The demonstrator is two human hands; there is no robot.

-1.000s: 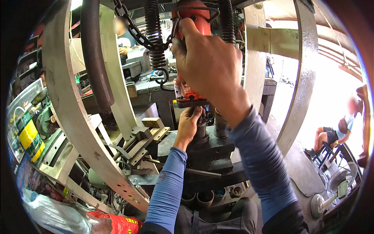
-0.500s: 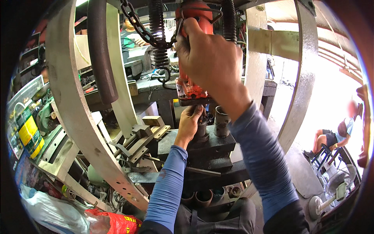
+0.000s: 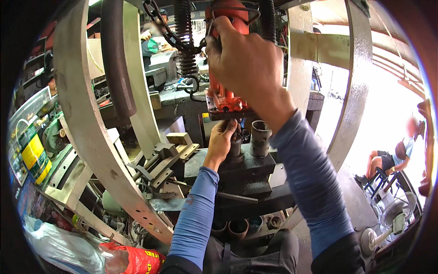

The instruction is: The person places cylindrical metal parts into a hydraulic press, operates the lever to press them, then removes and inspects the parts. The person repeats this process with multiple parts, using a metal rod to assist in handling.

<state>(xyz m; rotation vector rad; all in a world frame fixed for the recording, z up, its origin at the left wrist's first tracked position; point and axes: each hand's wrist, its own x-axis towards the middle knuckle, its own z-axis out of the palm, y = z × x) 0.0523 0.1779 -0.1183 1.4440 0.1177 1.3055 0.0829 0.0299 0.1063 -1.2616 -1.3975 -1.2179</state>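
A red bottle jack (image 3: 226, 98) hangs upright in the press frame, between two coiled springs (image 3: 186, 41). My right hand (image 3: 246, 59) is raised in front of it, fingers closed at its upper left side around what looks like its wire handle (image 3: 252, 16). Below the jack, my left hand (image 3: 222, 139) is closed, thumb up, on a narrow dark metal pin that is mostly hidden. The pin stands over a dark metal cylinder (image 3: 235, 150) on a thick steel block (image 3: 205, 166). Just right of it a hollow metal tube (image 3: 260, 141) stands upright.
Pale steel uprights (image 3: 91, 114) flank the work on both sides. A dark chain (image 3: 166, 32) and a padded bar (image 3: 117, 64) hang at left. Metal blocks (image 3: 171, 160) lie beside the press. One person (image 3: 399, 153) sits at right near a fan (image 3: 397, 219); another person (image 3: 150, 45) is behind the bench.
Both hands keep nearly the same place and grip. The view has shifted slightly, and the person behind the bench has changed posture.
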